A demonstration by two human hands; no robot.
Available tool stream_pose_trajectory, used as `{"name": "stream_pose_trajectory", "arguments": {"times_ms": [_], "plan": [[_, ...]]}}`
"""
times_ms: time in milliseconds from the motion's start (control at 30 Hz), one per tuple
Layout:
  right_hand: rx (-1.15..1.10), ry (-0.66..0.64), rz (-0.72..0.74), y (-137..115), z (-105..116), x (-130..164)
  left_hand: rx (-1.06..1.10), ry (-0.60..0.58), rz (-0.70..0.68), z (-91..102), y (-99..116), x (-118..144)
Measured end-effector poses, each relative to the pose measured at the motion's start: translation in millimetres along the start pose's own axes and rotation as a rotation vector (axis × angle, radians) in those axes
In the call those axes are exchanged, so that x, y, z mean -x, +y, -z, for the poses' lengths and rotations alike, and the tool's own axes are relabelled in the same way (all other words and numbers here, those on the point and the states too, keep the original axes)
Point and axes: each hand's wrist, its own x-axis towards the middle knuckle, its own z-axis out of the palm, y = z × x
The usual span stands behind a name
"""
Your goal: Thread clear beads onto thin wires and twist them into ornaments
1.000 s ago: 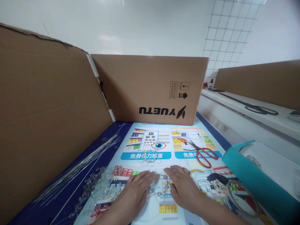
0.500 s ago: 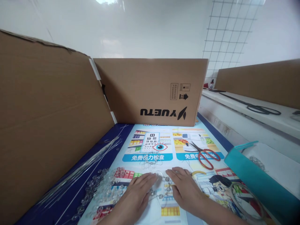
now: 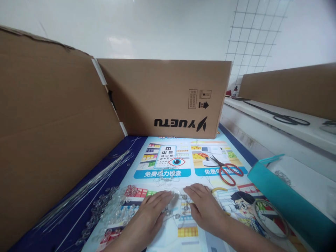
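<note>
A strand of clear round beads on thin wire (image 3: 177, 216) lies on the printed sheet between my hands. To its left rests my left hand (image 3: 154, 211), fingers stretched out and fingertips near the strand. On the other side my right hand (image 3: 206, 208) lies flat with extended fingers, its thumb beside the beads. Neither hand visibly grips anything, though the undersides are hidden. Another wired bead piece (image 3: 168, 177) sits just beyond the fingertips. Many loose clear beads (image 3: 115, 206) are piled left of my left hand. A yellow curved handle (image 3: 219, 189) shows behind my right hand.
Red-handled scissors (image 3: 231, 174) lie beyond my right hand. A teal box (image 3: 286, 201) and a ring-shaped coil (image 3: 287, 227) stand at right. Thin wires (image 3: 86, 192) stretch along the left. Cardboard panels (image 3: 168, 94) wall off the back and left. Black scissors (image 3: 291, 120) rest on a ledge.
The whole view has shifted slightly, so things appear a little higher and further left. Both hands keep nearly the same pose around the beaded strand.
</note>
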Motion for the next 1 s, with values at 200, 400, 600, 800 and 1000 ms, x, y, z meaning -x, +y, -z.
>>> {"name": "stream_pose_trajectory", "arguments": {"times_ms": [200, 400, 600, 800, 1000], "plan": [[-0.032, 0.012, -0.001, -1.2, 0.4, -0.1, -0.007, -0.025, 0.01, 0.2, -0.1, 0.8], [-0.04, -0.005, -0.006, -3.1, 3.6, 0.3, -0.001, 0.003, 0.011, 0.0, 0.3, -0.9], [-0.03, -0.01, -0.009, -2.5, 2.1, -0.8, -0.006, 0.005, 0.014, -2.5, -1.3, 0.3], [-0.04, 0.015, -0.01, -2.5, 2.6, 0.0, 0.008, -0.009, 0.022, -0.5, -0.3, 3.2], [-0.02, 0.071, 0.028, -3.2, 4.9, 1.5, 0.016, 0.048, 0.024, 6.4, -7.8, 4.6]]}}
